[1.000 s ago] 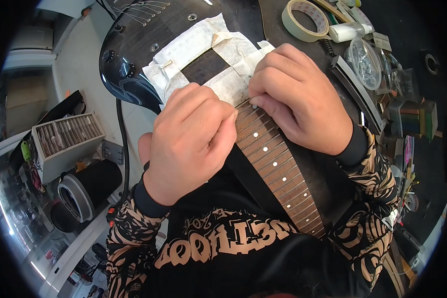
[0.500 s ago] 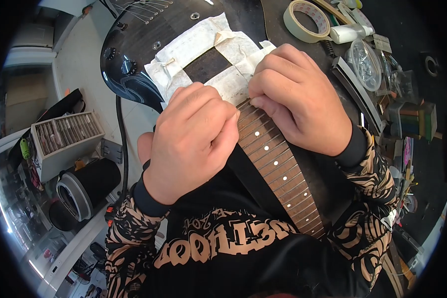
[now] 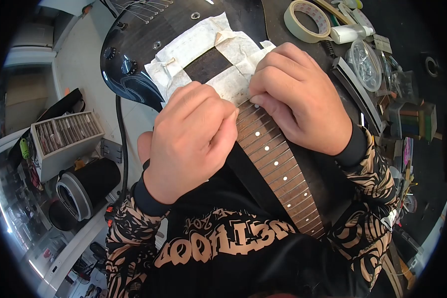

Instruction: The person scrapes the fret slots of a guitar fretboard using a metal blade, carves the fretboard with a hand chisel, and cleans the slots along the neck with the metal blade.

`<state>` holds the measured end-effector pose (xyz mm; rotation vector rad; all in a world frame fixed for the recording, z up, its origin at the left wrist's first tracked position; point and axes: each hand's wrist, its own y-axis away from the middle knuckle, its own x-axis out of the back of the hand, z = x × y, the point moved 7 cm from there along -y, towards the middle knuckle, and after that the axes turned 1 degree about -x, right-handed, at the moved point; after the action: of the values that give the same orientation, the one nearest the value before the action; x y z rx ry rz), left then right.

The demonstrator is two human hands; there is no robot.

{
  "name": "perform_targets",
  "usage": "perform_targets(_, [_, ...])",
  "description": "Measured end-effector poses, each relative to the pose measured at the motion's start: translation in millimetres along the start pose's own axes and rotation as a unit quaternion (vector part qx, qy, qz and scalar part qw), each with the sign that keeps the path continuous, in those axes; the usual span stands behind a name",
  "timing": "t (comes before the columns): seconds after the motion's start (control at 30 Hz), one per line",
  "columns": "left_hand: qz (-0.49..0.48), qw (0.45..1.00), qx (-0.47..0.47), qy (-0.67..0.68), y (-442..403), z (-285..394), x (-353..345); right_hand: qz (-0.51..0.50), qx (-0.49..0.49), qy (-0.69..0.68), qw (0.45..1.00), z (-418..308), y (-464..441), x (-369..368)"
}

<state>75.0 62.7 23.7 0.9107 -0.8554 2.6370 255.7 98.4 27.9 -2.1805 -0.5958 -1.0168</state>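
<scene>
A dark electric guitar body (image 3: 176, 27) lies in front of me, its neck pointing back towards my torso. Strips of whitish masking tape (image 3: 191, 43) frame a dark rectangular area (image 3: 206, 65) on the body. Over the left edge of the brown fretboard (image 3: 275, 174), my left hand (image 3: 191, 139) is closed, thumb pressed to the curled fingers. My right hand (image 3: 303, 99) is closed in a similar pinch at the opposite edge, beside the tape. Both sets of fingertips are at the last frets. Whatever they pinch is too small or hidden to make out.
A tape roll (image 3: 307, 21), a white bottle (image 3: 350, 33) and a clear plastic tub (image 3: 365, 64) lie on the bench at upper right, near a long dark metal bar (image 3: 357, 94). To the left are a box of thin pieces (image 3: 67, 141) and a black cylindrical container (image 3: 89, 186).
Both hands keep their pinched shape at the fretboard's end. My left fingertips have shifted very slightly to the left; the guitar has not visibly moved.
</scene>
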Motion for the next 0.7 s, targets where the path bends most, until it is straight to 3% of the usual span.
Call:
perform_targets(0.47, [-0.007,0.999,-0.013,-0.052,-8.9,4.7,26.5,0.006,0.026,0.023,0.999,1.5,-18.0,27.0])
perform_targets(0.6, [0.077,0.996,-0.015,-0.045,-14.8,-5.0,53.4,0.06,0.023,0.029,0.998,2.8,-25.7,52.6])
perform_targets(0.7, [0.244,0.957,0.116,0.109,-1.1,-28.1,68.7,0.173,0.023,0.086,0.981,-9.3,-25.6,74.0])
